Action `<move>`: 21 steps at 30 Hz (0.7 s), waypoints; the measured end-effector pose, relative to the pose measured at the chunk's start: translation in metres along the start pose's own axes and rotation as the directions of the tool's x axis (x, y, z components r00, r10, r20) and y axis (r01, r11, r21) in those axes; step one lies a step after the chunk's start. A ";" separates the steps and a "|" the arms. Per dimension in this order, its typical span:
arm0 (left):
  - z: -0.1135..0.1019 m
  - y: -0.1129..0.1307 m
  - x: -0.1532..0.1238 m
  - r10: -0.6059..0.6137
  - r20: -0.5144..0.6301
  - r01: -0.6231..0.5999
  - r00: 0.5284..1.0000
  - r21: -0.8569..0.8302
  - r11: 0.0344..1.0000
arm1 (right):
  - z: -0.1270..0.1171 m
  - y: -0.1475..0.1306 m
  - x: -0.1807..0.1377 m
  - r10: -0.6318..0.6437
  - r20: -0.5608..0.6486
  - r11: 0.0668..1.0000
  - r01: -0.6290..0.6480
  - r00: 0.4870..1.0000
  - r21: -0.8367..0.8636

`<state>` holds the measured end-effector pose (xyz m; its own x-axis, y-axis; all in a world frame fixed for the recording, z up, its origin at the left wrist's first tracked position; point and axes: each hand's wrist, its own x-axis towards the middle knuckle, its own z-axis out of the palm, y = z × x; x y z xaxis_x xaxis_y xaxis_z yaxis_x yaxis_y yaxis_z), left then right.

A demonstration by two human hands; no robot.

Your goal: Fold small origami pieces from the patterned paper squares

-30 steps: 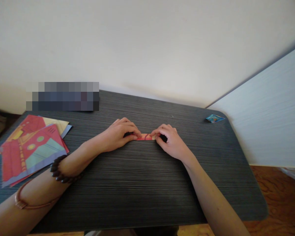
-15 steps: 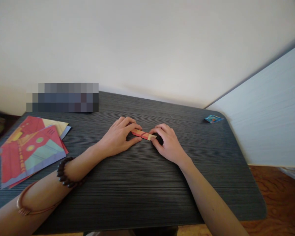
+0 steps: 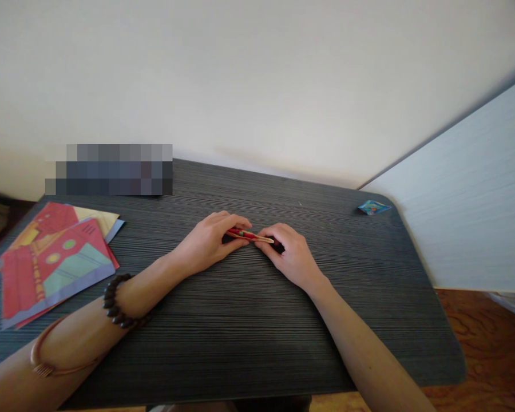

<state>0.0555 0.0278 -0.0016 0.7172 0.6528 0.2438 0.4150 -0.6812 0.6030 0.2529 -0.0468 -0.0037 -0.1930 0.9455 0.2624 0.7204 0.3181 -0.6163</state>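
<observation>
A narrow strip of folded paper (image 3: 244, 233), red and cream with a bit of green, is held at the middle of the dark table. My left hand (image 3: 209, 239) pinches its left end between thumb and fingers. At the right end, my right hand (image 3: 286, 249) grips it the same way. The strip is turned on edge, so its thin layers face me. Fingers cover both ends in part. A dark beaded bracelet (image 3: 115, 302) is on my left wrist, with a brown cord band (image 3: 40, 366) farther up that arm.
Several printed paper sheets (image 3: 64, 263) overlap on the table's left side. A small blue folded paper piece (image 3: 373, 207) lies at the far right. Behind the table (image 3: 223, 355) is a pale wall (image 3: 257, 80); a pixelated patch (image 3: 115, 171) covers something at the back left.
The folded strip has tipped from lying flat to standing on edge, showing its layers. My right hand has shifted slightly left along it, and my left hand has moved slightly nearer.
</observation>
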 end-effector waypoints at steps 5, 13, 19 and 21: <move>0.000 0.000 0.001 0.045 -0.010 -0.046 0.999 -0.067 0.997 | 0.002 -0.002 0.000 -0.029 -0.024 1.000 0.028 0.999 -0.014; -0.007 -0.001 0.002 -0.121 0.043 0.128 0.992 -0.250 0.960 | -0.001 0.006 0.000 -0.063 -0.009 0.997 0.064 0.998 0.032; -0.015 -0.007 0.002 -0.278 0.129 0.306 0.952 -0.321 0.896 | -0.010 0.006 0.002 -0.072 0.043 0.991 0.066 0.997 0.112; -0.016 -0.007 0.003 -0.296 0.150 0.330 0.943 -0.338 0.881 | -0.010 0.005 0.002 -0.054 0.021 0.990 0.051 0.998 0.129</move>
<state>0.0454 0.0393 0.0075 0.6376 0.7678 -0.0624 0.4134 -0.2727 0.8688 0.2633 -0.0443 0.0008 -0.2455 0.9282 0.2795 0.6176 0.3720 -0.6930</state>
